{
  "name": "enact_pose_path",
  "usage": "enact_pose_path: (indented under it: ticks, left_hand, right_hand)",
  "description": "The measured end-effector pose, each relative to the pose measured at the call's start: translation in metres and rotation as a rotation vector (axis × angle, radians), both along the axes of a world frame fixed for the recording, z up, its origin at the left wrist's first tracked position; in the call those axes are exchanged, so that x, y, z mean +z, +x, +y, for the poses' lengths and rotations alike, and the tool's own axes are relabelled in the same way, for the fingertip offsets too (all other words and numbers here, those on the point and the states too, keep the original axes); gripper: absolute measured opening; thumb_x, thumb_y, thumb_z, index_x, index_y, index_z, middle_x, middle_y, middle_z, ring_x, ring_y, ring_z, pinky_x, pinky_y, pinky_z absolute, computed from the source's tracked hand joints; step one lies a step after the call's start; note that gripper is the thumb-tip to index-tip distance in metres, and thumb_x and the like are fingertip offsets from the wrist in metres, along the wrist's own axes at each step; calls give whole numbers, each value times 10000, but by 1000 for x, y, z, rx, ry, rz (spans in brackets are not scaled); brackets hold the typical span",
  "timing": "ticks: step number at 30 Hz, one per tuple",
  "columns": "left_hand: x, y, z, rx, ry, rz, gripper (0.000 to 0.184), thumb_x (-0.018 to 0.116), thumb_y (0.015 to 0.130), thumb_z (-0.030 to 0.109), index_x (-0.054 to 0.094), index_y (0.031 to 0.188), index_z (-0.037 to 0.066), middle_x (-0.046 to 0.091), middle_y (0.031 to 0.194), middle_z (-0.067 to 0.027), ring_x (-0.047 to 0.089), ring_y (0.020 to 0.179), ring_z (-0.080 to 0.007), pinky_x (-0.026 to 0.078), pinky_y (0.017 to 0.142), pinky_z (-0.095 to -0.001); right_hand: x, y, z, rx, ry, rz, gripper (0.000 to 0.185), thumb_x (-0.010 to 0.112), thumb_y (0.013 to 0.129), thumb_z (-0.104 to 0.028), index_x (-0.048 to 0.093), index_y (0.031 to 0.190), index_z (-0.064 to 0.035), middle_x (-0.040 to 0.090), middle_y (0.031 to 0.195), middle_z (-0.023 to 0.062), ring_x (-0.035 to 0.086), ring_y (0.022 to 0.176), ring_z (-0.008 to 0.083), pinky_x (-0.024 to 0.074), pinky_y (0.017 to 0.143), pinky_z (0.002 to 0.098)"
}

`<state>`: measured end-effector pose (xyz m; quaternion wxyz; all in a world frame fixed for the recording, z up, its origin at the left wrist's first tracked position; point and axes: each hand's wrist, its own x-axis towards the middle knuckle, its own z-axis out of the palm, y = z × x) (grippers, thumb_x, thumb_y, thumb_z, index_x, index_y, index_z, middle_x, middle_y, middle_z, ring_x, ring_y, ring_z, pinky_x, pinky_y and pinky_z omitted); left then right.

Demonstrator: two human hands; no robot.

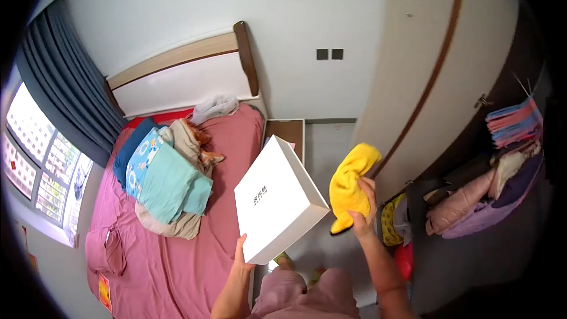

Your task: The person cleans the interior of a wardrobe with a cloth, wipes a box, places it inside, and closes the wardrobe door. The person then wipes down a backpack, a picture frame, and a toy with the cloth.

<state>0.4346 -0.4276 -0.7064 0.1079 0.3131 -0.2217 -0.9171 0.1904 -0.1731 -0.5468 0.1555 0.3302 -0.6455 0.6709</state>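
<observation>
A white box with small dark lettering on its face is tilted in front of me. My left hand grips it at its lower left corner. To the right of the box, my right hand is closed around a yellow cloth, which bunches up above and below the fingers. A small gap separates the cloth from the box. The left hand's fingers are mostly hidden behind the box.
At left is a bed with a pink sheet, piled with folded blankets. Beyond the box stands an open-topped nightstand or drawer. On the right, an open wardrobe holds clothes and hangers.
</observation>
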Motion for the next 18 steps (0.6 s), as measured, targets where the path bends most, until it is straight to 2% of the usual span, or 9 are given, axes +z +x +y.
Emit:
enact_pose_path:
  ticks: [2,3,8,10,12,13,14,16,18]
  left_hand:
    - [-8,2,6,-75,-106,14,711,612,852,475,452,1358,1,554,1295,-174,562,1150,-316,481,945,-450]
    - [-6,2,4,-101,-124,-16,735,650,835,452,441,1361,-17,548,1294,-190,555,1162,-313,475,967,-444]
    - [13,21,-10,-352,-208,-118,874,765,736,460,423,1378,-26,536,1316,-191,543,1183,-314,455,1005,-430]
    - [16,28,-15,-512,-297,-120,946,784,702,497,406,1394,-24,517,1343,-189,526,1210,-313,448,1012,-433]
    - [37,26,-21,-577,-338,-107,945,792,708,468,388,1409,-21,496,1372,-181,496,1248,-301,433,1024,-425]
    - [45,23,-25,-669,-462,-138,940,787,725,437,357,1428,-15,492,1375,-174,483,1259,-291,422,1031,-414]
    - [52,21,-28,-755,-580,-171,937,783,741,405,326,1446,-9,488,1379,-166,471,1270,-281,412,1038,-403]
    - [82,1,-30,-790,-609,-124,929,756,776,334,247,1485,15,453,1412,-151,459,1275,-264,380,1060,-390]
    - [103,-23,-41,-859,-668,-86,958,725,786,281,154,1518,42,379,1469,-143,395,1327,-263,309,1108,-396]
  right_hand:
    - [-1,1,34,308,171,-43,599,574,640,-225,582,1194,2,522,1182,172,497,1097,320,380,993,412]
    - [-3,3,42,417,138,-61,578,581,645,-230,601,1175,-2,531,1175,166,491,1097,319,369,1004,406]
    - [3,-4,52,275,188,-27,570,556,647,-184,571,1175,29,501,1232,180,459,1185,319,332,1051,398]
    - [-8,-29,42,181,107,-25,612,542,692,-149,533,1289,-13,484,1277,158,452,1200,304,347,1052,389]
    - [-28,-56,27,190,-127,-392,615,535,743,-130,490,1348,-32,495,1307,137,463,1211,266,361,1048,354]
    - [-13,-56,29,302,-274,-633,635,547,770,-147,454,1391,-48,516,1325,113,502,1182,239,386,1020,323]
    - [-17,-62,33,358,-363,-758,591,570,792,-161,473,1364,-48,560,1273,85,537,1150,238,412,997,329]
    - [-54,-66,44,472,-544,-1142,542,628,813,-201,500,1319,-54,571,1250,74,542,1146,240,427,988,347]
    - [-76,-53,49,341,-628,-1268,553,717,804,-279,519,1278,-75,590,1208,55,551,1131,219,451,976,365]
